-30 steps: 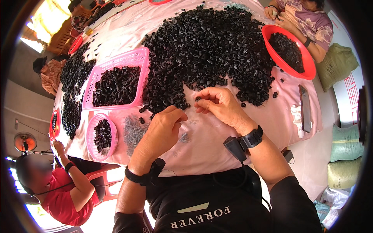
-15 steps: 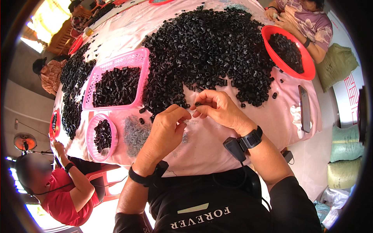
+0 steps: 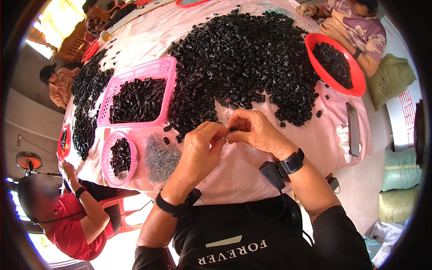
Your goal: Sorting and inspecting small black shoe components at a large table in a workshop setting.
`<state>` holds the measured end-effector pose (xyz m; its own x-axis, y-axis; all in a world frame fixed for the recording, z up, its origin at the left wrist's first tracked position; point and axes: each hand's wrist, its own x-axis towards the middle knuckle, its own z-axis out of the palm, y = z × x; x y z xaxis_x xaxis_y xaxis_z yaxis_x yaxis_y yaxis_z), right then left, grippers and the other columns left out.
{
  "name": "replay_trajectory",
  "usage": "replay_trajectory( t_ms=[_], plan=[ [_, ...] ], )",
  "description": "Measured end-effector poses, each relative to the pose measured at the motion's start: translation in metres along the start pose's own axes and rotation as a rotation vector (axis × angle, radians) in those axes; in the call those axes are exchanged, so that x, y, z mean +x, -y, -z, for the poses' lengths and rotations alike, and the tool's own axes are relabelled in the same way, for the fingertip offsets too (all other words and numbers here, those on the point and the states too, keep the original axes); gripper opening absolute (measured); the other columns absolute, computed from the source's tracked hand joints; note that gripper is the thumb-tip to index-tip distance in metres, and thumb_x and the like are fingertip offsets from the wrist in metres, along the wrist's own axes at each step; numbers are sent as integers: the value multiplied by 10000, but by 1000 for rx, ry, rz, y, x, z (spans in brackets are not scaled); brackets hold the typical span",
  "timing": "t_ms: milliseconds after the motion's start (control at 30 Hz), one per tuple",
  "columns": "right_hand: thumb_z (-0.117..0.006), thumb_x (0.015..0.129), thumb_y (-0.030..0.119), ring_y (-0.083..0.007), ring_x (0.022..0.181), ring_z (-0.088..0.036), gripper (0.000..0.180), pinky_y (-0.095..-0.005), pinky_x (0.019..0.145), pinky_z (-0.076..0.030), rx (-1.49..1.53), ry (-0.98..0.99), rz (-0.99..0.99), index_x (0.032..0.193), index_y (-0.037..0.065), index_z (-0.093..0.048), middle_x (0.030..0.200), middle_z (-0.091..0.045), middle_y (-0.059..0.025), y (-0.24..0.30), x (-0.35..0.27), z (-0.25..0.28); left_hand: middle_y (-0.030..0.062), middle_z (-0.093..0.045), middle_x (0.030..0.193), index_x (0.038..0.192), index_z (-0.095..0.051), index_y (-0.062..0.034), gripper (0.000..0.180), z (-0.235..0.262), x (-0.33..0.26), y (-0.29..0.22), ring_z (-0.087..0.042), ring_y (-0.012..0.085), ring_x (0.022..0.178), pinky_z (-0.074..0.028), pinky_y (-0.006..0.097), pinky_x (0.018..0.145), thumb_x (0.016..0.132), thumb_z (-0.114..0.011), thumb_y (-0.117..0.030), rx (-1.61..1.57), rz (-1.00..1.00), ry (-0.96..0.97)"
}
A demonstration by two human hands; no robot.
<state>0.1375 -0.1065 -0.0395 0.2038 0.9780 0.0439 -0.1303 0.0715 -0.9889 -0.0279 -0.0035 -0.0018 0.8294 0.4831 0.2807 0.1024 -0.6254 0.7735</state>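
Observation:
In front of my chest, both hands meet above the cloth at the near edge of a big heap of small black plastic parts [image 3: 243, 58]. The thumb and fingers of my right hand [image 3: 257, 130] pinch one small black plastic part [image 3: 232, 129]. My left hand [image 3: 202, 146] is closed too, its fingertips against that part; a tiny pale piece [image 3: 226, 140] shows at its fingertips, too small to name. Beside my left wrist lies a pile of small grey, shiny pieces [image 3: 161, 157].
Left stand a pink rectangular basket [image 3: 171, 90] and a round pink basket [image 3: 104, 157], both holding black parts. A red basin [image 3: 360, 85] and a phone [image 3: 353, 130] are at right. Co-workers sit at left [image 3: 81, 220] and far right [image 3: 355, 27]; sacks [image 3: 398, 168] stand beyond.
My left hand has moved right, and the fingertips of both hands have come together around the black part. The co-worker's hand at far right has shifted outward.

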Motion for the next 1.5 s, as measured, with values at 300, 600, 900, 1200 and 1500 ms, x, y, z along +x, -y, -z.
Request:
replay_trajectory(
  t_ms=[300, 600, 900, 1200, 1500],
  plan=[
    [-703, 909, -39, -91, 786, -671, 126, -237, 703, -558, 38, 37, -45, 975, 3, -604, 828, -671, -23, 1, -1, -2, 120, -736, 902, 1053, -658, 53, 160, 7, -5, 6, -707, 141, 820, -567, 276, 741, 894, -645, 74, -77, 159, 96],
    [-712, 891, -27, -94, 786, -683, 150, -246, 721, -562, -113, 86, 6, 1039, -16, -690, 892, -719, -51, -4, 0, 0, 106, -707, 898, 1040, -666, 37, 137, 14, -3, 7, -690, 156, 821, -556, 288, 737, 912, -621, 56, 35, 124, 53],
    [-757, 889, 74, -86, 706, -666, 180, -224, 648, -521, -8, 18, -165, 1051, -6, -739, 830, -709, -20, 7, -4, -1, 112, -687, 902, 996, -684, 2, 152, 14, 8, -13, -698, 225, 790, -540, 316, 670, 882, -623, 81, 99, -54, -13],
    [-759, 900, 157, -80, 703, -671, 177, -220, 630, -511, -5, 8, -170, 1011, 20, -741, 818, -712, -12, 4, -2, 1, 132, -698, 891, 970, -673, 3, 140, 7, 19, -19, -717, 266, 768, -545, 333, 635, 871, -630, 92, 126, -158, -30],
    [-729, 950, 163, -101, 750, -701, 207, -224, 660, -535, 41, -89, -115, 1098, 18, -721, 862, -734, -36, 7, -1, 3, 151, -660, 814, 895, -674, 8, 117, -2, 34, -17, -660, 345, 736, -535, 417, 635, 820, -622, 81, 153, -220, -102]
  ],
)
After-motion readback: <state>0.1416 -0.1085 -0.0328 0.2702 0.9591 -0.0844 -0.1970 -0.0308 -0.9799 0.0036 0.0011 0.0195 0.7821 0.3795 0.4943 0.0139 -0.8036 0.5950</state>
